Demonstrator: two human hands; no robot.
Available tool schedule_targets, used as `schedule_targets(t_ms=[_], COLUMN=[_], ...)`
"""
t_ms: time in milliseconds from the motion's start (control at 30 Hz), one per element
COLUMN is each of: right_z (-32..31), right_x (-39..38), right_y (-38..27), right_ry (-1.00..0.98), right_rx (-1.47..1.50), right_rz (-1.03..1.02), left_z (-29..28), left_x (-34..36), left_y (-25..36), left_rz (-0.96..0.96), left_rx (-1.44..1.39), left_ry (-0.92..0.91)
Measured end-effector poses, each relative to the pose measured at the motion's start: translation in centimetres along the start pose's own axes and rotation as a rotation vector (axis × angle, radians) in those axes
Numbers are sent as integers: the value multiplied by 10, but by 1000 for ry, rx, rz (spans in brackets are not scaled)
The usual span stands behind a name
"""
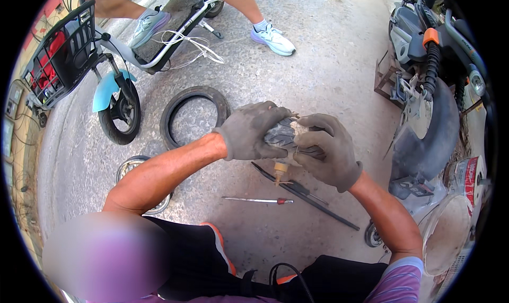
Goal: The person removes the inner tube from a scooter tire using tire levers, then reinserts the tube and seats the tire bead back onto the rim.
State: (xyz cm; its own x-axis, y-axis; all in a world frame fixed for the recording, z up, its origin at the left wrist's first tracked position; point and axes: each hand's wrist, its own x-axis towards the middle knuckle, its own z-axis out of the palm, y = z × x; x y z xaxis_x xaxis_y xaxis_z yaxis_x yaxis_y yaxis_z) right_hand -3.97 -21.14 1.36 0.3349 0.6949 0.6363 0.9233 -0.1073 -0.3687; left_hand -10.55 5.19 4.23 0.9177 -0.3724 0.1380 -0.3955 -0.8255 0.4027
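Note:
In front of me, both gloved hands hold a dark piece with tread-like grooves (279,135); I cannot make out its exact kind. My left hand (248,132) grips it from the left, thumb below and fingers over the top. From the right, my right hand (330,150) closes its bent fingers on the other side, next to a pale, rough patch. A small yellowish-brown part (280,170) shows just below the piece; whether it is attached is unclear. On the ground beyond my left wrist lies a black tyre (168,115).
A red-and-silver screwdriver-like tool (260,200) and a long black strip (313,201) lie below my hands. A wheel rim (132,165) is partly behind my left forearm. A person's shoe (272,40) and a scooter (121,107) stand ahead; another scooter (435,128) and a bucket (448,234) are right.

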Motion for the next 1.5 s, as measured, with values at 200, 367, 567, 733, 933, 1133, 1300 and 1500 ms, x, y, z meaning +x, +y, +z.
schedule_targets(t_ms=[200, 367, 567, 733, 933, 1133, 1300, 1500], right_z=[3, -4, -6, -8, -7, -2, -2, -4], right_x=[7, 14, 25, 22, 16, 25, 29, 36], right_y=[-17, -16, -25, -25, -20, -24, -21, -5], right_ry=[40, -198, -257, -246, -239, -244, -270, -281], right_rx=[-1, -71, -51, -58, -103, -94, -103, -112], right_rz=[395, 488, 518, 460, 456, 449, 442, 474], left_z=[-9, -13, -17, -7, -1, 5, -12, -21], left_x=[1, 5, 22, 22, 24, 24, 23, 25], left_y=[-4, 6, 24, 23, 24, -1, 16, -6], left_rz=[4, -19, -204, -98, -34, -10, -312, -316], left_rx=[-73, -121, -109, -74, -45, -32, -255, -446], left_ry=[-37, -54, -157, -71, 17, 92, -10, -66])
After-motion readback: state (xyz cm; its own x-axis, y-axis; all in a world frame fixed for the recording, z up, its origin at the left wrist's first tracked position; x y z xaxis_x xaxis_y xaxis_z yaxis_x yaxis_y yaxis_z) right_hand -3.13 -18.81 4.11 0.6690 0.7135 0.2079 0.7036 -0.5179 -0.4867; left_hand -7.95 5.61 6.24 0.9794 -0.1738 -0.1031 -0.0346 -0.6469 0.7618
